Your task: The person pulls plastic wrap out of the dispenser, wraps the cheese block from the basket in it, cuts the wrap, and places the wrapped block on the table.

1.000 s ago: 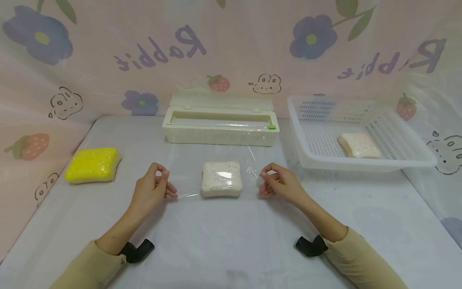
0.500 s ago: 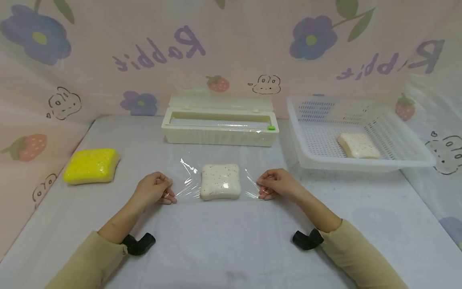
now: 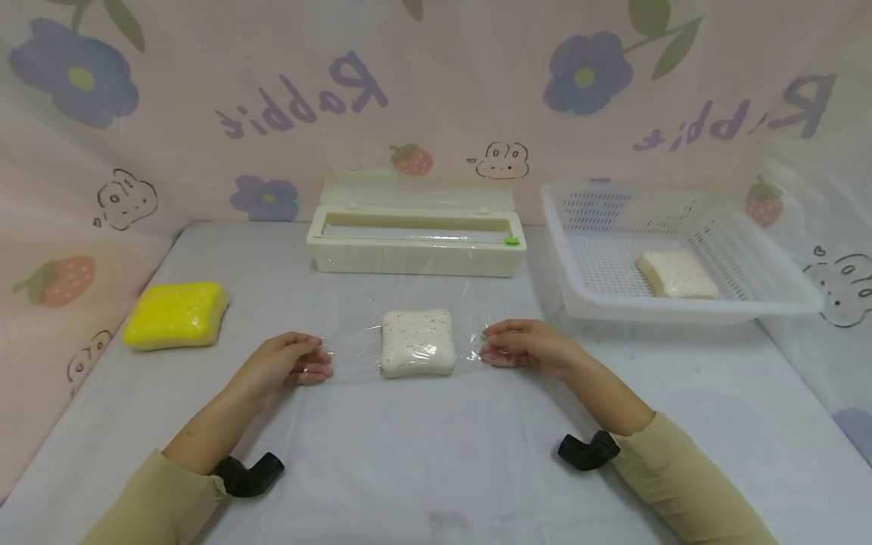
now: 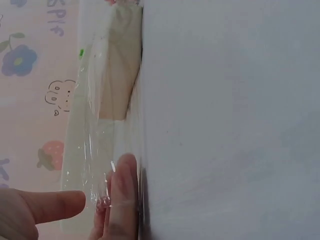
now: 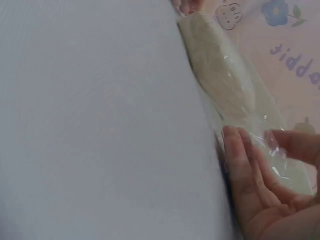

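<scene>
A person's left hand and right hand, thumbs apart from extended fingers, touched clear film covering a speckled white block on the table, seemingly centred to leave film both sides.

Premises: a curtained tabletop work bay; type of building cannot be told. 1 white-surfaced table is bounded on 3 sides by pale sheeting printed with flowers, strawberries, rabbits and reversed "Rabbit" lettering. On it stand 1 film dispenser and 1 perforated basket.
</scene>
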Tool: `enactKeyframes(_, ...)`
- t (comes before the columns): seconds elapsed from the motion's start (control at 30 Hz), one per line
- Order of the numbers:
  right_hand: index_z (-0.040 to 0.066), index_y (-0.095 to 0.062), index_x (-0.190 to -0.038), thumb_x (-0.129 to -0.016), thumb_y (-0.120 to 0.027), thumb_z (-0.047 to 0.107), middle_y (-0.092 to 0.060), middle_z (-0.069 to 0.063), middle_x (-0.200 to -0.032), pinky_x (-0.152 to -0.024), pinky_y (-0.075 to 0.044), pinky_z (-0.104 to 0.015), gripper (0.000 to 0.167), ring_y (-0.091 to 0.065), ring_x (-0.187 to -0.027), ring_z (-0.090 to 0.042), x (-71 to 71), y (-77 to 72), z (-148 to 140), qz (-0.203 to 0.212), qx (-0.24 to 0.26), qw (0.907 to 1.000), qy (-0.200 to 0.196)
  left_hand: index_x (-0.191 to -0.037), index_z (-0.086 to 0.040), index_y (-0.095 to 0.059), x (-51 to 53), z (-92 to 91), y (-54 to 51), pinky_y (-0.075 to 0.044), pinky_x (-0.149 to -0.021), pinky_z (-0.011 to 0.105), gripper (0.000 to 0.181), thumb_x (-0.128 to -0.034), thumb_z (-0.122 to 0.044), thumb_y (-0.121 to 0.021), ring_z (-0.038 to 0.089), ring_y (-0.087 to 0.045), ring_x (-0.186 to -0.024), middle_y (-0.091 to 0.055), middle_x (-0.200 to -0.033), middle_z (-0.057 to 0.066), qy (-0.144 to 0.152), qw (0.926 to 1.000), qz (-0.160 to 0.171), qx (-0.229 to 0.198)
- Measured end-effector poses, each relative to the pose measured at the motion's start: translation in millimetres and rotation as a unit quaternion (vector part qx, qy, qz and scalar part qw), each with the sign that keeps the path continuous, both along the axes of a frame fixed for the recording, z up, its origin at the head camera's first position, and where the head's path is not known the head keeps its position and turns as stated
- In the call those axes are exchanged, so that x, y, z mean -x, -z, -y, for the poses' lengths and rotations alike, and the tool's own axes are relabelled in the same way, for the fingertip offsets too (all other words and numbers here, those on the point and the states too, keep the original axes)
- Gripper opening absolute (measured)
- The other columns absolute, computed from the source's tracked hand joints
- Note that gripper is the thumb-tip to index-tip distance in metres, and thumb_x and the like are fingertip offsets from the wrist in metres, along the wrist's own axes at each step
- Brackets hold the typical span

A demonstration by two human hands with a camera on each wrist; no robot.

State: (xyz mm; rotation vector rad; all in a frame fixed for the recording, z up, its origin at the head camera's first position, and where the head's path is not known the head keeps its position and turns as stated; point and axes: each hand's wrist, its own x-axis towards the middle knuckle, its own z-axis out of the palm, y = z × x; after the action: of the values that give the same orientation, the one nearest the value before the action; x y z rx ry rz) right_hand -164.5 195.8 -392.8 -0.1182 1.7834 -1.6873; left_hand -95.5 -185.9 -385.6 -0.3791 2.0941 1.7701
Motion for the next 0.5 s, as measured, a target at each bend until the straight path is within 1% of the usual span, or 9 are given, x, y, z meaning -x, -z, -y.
enactKeyframes(0.1, -0.016, -0.039, -0.133, -0.095, -0.053, 0.002, -0.071, -0.001, -0.100, -0.087, -0.054, -0.022, 0.045, -0.068, -0.094, -0.010, -1.7, -3.6, -3, -0.004, 0.022, 0.9996, 0.018, -0.132, 0.010, -0.036, -5.1, -2.6, -5.5, -0.056, -0.076, 0.021, 0.042, -0.1022, -0.018, -0.043, 0.009, -0.067, -0.081, -0.064, -0.105, 0.012, -0.027, 0.9983, -0.032, 0.041)
enactKeyframes(0.17, -0.016, -0.038, -0.134, -0.095, -0.052, 0.003, -0.069, 0.000, -0.104, -0.087, -0.052, -0.020, 0.046, -0.066, -0.096, -0.007, -6.1, -8.1, -4, -0.031, 0.017, 0.9981, 0.050, -0.131, 0.008, -0.039, -10.4, -5.3, -11.5, -0.053, -0.082, 0.023, 0.040, -0.1014, -0.019, -0.044, 0.014, -0.065, -0.092, -0.060, -0.114, 0.016, -0.050, 0.9911, -0.076, 0.098)
enactKeyframes(0.23, -0.015, -0.044, -0.130, -0.094, -0.053, 0.005, -0.066, -0.003, -0.107, -0.085, -0.050, -0.016, 0.042, -0.063, -0.096, -0.003, -12.5, -11.2, -3, -0.100, -0.015, 0.9906, 0.092, -0.125, 0.006, -0.046, -15.0, -9.3, -15.7, -0.050, -0.090, 0.032, 0.035, -0.0995, -0.017, -0.047, 0.024, -0.059, -0.102, -0.054, -0.119, 0.021, -0.066, 0.9731, -0.146, 0.166)
enactKeyframes(0.27, -0.012, -0.049, -0.126, -0.094, -0.054, 0.006, -0.066, -0.005, -0.107, -0.083, -0.049, -0.015, 0.038, -0.062, -0.095, -0.002, -16.5, -13.0, -2, -0.147, -0.039, 0.9817, 0.114, -0.121, 0.005, -0.050, -16.7, -11.9, -17.4, -0.048, -0.092, 0.036, 0.031, -0.0982, -0.016, -0.049, 0.028, -0.056, -0.107, -0.053, -0.119, 0.021, -0.068, 0.9599, -0.182, 0.202)
enactKeyframes(0.3, -0.011, -0.053, -0.122, -0.093, -0.055, 0.006, -0.066, -0.007, -0.107, -0.082, -0.049, -0.015, 0.033, -0.061, -0.094, -0.002, -20.3, -13.8, 0, -0.207, -0.061, 0.9678, 0.130, -0.117, 0.004, -0.054, -18.2, -14.8, -18.1, -0.046, -0.093, 0.041, 0.027, -0.0965, -0.014, -0.052, 0.032, -0.053, -0.110, -0.053, -0.117, 0.020, -0.069, 0.9443, -0.221, 0.234)
enactKeyframes(0.33, -0.008, -0.058, -0.116, -0.092, -0.056, 0.005, -0.066, -0.009, -0.107, -0.082, -0.049, -0.015, 0.028, -0.060, -0.094, -0.003, -23.6, -13.8, 3, -0.269, -0.088, 0.9485, 0.143, -0.111, 0.003, -0.057, -19.5, -17.9, -18.1, -0.044, -0.093, 0.044, 0.022, -0.0945, -0.011, -0.054, 0.034, -0.051, -0.111, -0.054, -0.116, 0.020, -0.064, 0.9280, -0.261, 0.258)
enactKeyframes(0.4, -0.002, -0.065, -0.107, -0.089, -0.058, 0.001, -0.067, -0.011, -0.104, -0.079, -0.050, -0.018, 0.019, -0.061, -0.093, -0.008, -29.2, -12.2, 8, -0.398, -0.131, 0.8966, 0.144, -0.103, 0.001, -0.061, -20.3, -25.1, -16.2, -0.045, -0.092, 0.047, 0.014, -0.0901, -0.006, -0.061, 0.034, -0.052, -0.107, -0.057, -0.110, 0.018, -0.042, 0.9000, -0.327, 0.286)
enactKeyframes(0.43, 0.002, -0.067, -0.103, -0.087, -0.060, -0.001, -0.068, -0.011, -0.101, -0.078, -0.051, -0.019, 0.017, -0.061, -0.092, -0.010, -31.1, -11.3, 11, -0.453, -0.140, 0.8700, 0.135, -0.100, 0.000, -0.063, -20.5, -28.8, -15.3, -0.045, -0.090, 0.046, 0.013, -0.0883, -0.005, -0.064, 0.032, -0.053, -0.105, -0.060, -0.108, 0.016, -0.026, 0.8907, -0.349, 0.290)
enactKeyframes(0.5, 0.002, -0.069, -0.099, -0.084, -0.061, -0.007, -0.069, -0.010, -0.096, -0.075, -0.053, -0.022, 0.019, -0.062, -0.089, -0.015, -34.2, -9.5, 16, -0.539, -0.125, 0.8273, 0.095, -0.099, -0.002, -0.065, -20.7, -36.1, -13.8, -0.046, -0.088, 0.045, 0.014, -0.0854, -0.004, -0.068, 0.030, -0.056, -0.104, -0.063, -0.104, 0.011, 0.012, 0.8765, -0.381, 0.294)
